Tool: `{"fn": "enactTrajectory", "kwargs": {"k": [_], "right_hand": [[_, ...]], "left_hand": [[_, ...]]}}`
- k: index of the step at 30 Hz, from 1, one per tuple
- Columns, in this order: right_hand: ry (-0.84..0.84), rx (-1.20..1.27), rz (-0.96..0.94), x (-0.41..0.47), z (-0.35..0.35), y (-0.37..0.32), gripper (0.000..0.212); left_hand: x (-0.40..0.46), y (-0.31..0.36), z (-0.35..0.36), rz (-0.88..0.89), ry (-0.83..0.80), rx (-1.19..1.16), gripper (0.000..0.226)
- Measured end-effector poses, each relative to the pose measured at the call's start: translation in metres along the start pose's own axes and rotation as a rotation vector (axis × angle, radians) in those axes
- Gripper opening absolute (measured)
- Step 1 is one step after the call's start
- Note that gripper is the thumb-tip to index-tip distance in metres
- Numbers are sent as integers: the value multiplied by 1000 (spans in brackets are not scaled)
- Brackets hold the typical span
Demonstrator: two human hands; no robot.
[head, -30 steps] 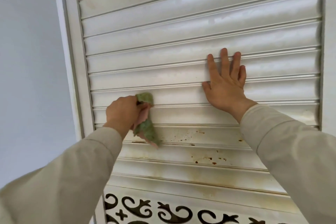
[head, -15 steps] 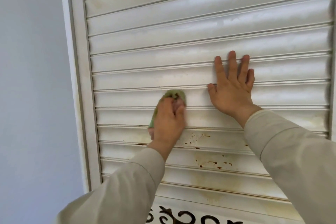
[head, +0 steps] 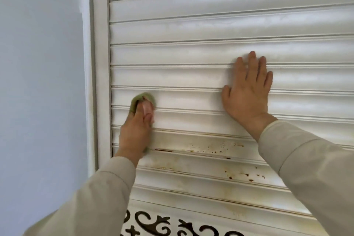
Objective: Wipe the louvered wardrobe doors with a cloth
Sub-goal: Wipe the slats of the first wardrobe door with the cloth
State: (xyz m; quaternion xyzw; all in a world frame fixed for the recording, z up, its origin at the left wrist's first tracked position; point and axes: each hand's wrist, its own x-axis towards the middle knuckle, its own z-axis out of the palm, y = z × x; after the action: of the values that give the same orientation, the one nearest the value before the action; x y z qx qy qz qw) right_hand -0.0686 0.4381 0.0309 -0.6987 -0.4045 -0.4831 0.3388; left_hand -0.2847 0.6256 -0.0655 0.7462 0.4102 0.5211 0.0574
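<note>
A white louvered wardrobe door (head: 191,30) fills the view, its slats running across. My left hand (head: 137,130) presses a green and pink cloth (head: 142,98) flat against a slat near the door's left frame; most of the cloth is hidden under the hand. My right hand (head: 248,92) lies flat on the slats further right, fingers spread upward, holding nothing. Brown and yellowish stains (head: 214,148) mark the slats below both hands.
The door's white frame post (head: 99,82) runs down the left, with a pale blue wall (head: 38,101) beyond it. Below the slats is a white panel with dark scrollwork cutouts (head: 153,224). Beige sleeves cover both forearms.
My left hand has slid the cloth left along the slat, from near my right hand back toward the frame. My right hand stays pressed flat on the door.
</note>
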Motion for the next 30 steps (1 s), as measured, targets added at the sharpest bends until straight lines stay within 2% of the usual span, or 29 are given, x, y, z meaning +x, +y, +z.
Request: {"fn": "enactTrajectory", "kwargs": {"k": [4,8,10,12,14,15,17,21,24,26,30], "right_hand": [[-71,-6,-291,3,11,-45,74],[-244,-112,-317,7,30,-67,78],[-257,-170,-290,7,39,-67,79],[-233,-192,-278,6,44,-71,79],[-209,-201,-275,6,46,-74,79],[-207,-204,-275,6,45,-74,80],[-215,-218,-274,5,45,-75,80],[-218,-233,-272,6,46,-76,78],[-236,-240,-270,6,44,-75,79],[-264,-242,-269,7,44,-75,80],[-303,-225,-262,9,42,-75,81]], "left_hand": [[16,-45,-19,-226,35,-51,59],[8,-34,-12,-216,39,-78,54],[-8,-21,-5,-39,-42,-120,38],[-21,-13,-1,247,-146,-19,26],[-24,-7,-1,469,-152,171,31],[-22,-8,-3,509,-138,192,38],[-15,-17,-8,450,-95,52,43],[15,-51,-21,34,2,-206,23],[21,-50,-24,-63,7,-268,23],[16,-30,-16,26,-44,-301,26],[-4,49,14,355,-271,-337,25]]}}
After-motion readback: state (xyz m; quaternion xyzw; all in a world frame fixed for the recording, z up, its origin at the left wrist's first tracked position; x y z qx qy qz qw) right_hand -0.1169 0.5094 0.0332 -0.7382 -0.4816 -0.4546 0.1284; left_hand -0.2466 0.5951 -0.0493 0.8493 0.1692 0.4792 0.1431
